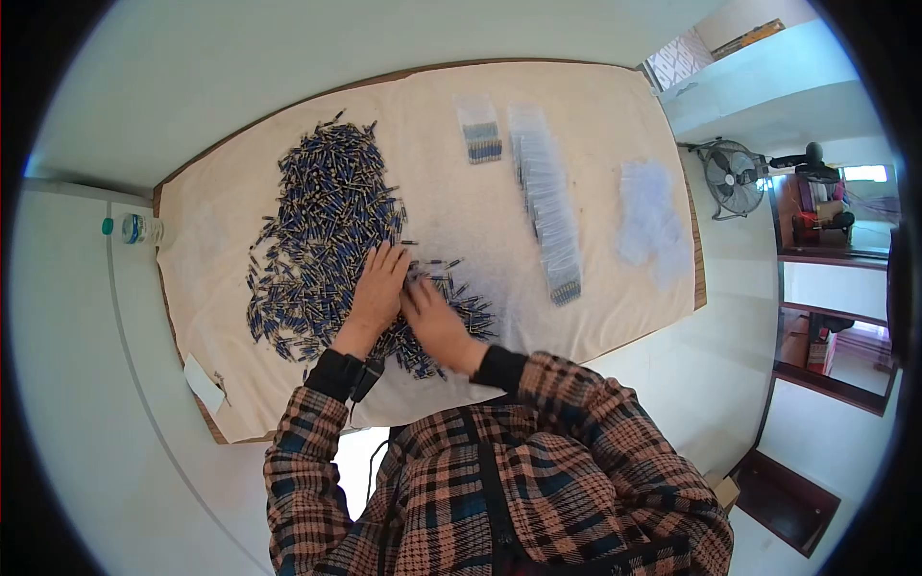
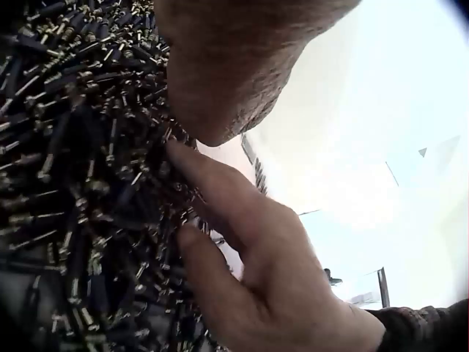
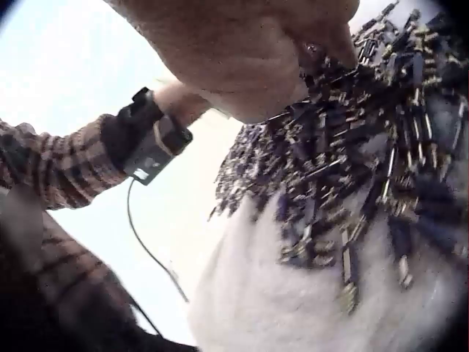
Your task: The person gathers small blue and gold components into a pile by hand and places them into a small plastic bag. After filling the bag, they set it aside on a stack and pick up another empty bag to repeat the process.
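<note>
A large pile of small dark-blue rods with brass-coloured ends [image 1: 331,192] spreads over the left half of the cloth. My left hand [image 1: 377,293] lies palm down over its near part, fingers extended forward. Just to the right, my right hand [image 1: 437,326] reaches into the pile, its fingertips close beside the left fingers and slightly blurred. In the left wrist view, the right hand's thumb and forefinger [image 2: 220,183] stand apart, tips among the rods [image 2: 88,183]. The right wrist view shows the underside of my right hand [image 3: 234,59] over the rods; its fingertips are mostly hidden.
A cream cloth [image 1: 432,182] covers the table. Right of the pile lie a small clear bag of rods [image 1: 482,139], a long overlapping row of clear bags [image 1: 547,206] and loose clear plastic [image 1: 651,216]. A bottle [image 1: 142,228] stands beyond the left edge; a fan [image 1: 732,178] is beyond the right.
</note>
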Demonstrator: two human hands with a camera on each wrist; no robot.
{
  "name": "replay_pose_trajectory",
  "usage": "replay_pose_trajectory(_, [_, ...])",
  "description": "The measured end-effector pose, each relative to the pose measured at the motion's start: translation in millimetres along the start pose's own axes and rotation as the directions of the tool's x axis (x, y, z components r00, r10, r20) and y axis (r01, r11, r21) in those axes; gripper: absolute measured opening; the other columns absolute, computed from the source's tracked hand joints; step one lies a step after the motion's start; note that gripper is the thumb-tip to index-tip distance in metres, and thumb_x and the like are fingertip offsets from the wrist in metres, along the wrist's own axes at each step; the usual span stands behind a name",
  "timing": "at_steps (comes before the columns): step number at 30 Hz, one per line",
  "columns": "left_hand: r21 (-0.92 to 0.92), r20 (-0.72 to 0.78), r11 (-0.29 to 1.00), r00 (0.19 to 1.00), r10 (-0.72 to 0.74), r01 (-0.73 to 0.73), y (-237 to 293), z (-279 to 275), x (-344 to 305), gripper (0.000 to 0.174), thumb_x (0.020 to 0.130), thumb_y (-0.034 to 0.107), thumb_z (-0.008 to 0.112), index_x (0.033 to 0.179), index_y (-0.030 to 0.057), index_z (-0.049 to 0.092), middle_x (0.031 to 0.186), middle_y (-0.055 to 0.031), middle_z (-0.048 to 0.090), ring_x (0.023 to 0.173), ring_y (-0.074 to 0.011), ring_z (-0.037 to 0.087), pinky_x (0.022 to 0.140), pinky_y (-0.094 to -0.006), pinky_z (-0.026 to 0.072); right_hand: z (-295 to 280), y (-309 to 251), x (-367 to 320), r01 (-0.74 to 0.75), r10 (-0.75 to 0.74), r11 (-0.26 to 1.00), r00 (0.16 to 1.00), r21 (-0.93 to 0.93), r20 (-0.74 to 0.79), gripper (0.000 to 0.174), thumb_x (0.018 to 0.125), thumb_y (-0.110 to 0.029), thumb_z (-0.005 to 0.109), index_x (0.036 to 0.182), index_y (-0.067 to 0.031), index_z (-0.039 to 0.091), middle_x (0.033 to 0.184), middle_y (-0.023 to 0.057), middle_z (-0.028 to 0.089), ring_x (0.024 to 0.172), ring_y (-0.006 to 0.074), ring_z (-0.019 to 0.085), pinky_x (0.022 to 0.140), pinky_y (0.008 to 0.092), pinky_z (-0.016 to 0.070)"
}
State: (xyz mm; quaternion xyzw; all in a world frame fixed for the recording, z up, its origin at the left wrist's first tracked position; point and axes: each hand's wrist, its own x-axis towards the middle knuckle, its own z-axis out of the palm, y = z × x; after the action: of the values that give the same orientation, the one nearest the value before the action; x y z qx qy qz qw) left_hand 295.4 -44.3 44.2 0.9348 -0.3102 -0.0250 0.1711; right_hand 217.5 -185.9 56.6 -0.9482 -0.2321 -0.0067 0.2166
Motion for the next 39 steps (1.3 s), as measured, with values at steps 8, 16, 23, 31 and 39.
replay_pose_trajectory(8, [-0.053, 0.049, 0.990, 0.990, 0.132, -0.129, 8.5, 3.1, 16.9, 0.046, 0.078, 0.000, 0.050, 0.124, 0.0016, 0.047, 0.135, -0.0179, 0.041, 0.130, -0.0357, 0.032, 0.110, -0.0453, 0.0244, -34.9, 44.3, 1.3, -0.169, 0.175, 0.966, 0.984, 0.194, -0.016, 0.046, 0.072, -0.002, 0.053, 0.117, 0.0058, 0.051, 0.124, 0.0252, 0.047, 0.117, 0.0402, 0.044, 0.100, 0.0420, 0.0382])
replay_pose_trajectory(16, [-0.102, 0.200, 0.985, 0.967, 0.156, -0.138, 22.7, 5.5, -1.9, 0.048, 0.077, -0.001, 0.050, 0.124, 0.0037, 0.048, 0.134, -0.0177, 0.042, 0.130, -0.0355, 0.033, 0.110, -0.0444, 0.0244, -15.6, 0.3, -47.5, -0.108, 0.112, 0.980, 0.994, 0.170, -0.012, 0.045, 0.074, -0.001, 0.053, 0.119, 0.0005, 0.051, 0.120, 0.0203, 0.051, 0.110, 0.0382, 0.049, 0.097, 0.0402, 0.0399])
replay_pose_trajectory(23, [-0.125, 0.085, 0.944, 0.944, 0.318, -0.306, 54.7, 13.5, -0.5, 0.050, 0.070, -0.002, 0.055, 0.120, 0.0013, 0.050, 0.128, -0.0171, 0.046, 0.127, -0.0341, 0.036, 0.109, -0.0458, 0.0247, -43.9, 38.8, -69.4, -0.413, 0.403, 0.898, 0.910, 0.149, 0.095, 0.047, 0.073, 0.002, 0.053, 0.120, 0.0005, 0.048, 0.111, 0.0210, 0.049, 0.101, 0.0375, 0.051, 0.087, 0.0416, 0.0444])
replay_pose_trajectory(31, [-0.136, 0.143, 0.958, 0.952, 0.271, -0.252, 57.8, 5.6, -42.8, 0.039, 0.070, 0.000, 0.055, 0.109, 0.0014, 0.055, 0.120, -0.0167, 0.049, 0.122, -0.0336, 0.040, 0.108, -0.0498, 0.0243, -7.5, 3.7, -68.0, -0.413, 0.398, 0.905, 0.907, 0.105, 0.135, 0.051, 0.073, 0.001, 0.055, 0.122, -0.0005, 0.045, 0.102, 0.0207, 0.050, 0.099, 0.0367, 0.052, 0.081, 0.0407, 0.0463])
replay_pose_trajectory(39, [-0.137, 0.214, 0.980, 0.961, 0.173, -0.146, 65.5, -3.8, -71.6, 0.038, 0.076, 0.010, 0.059, 0.112, 0.0033, 0.054, 0.127, -0.0171, 0.046, 0.127, -0.0357, 0.035, 0.109, -0.0521, 0.0200, -49.4, 13.5, -84.2, -0.410, 0.360, 0.877, 0.906, 0.249, 0.222, 0.043, 0.074, -0.004, 0.062, 0.114, 0.0004, 0.046, 0.102, 0.0220, 0.051, 0.094, 0.0385, 0.054, 0.077, 0.0420, 0.0475])
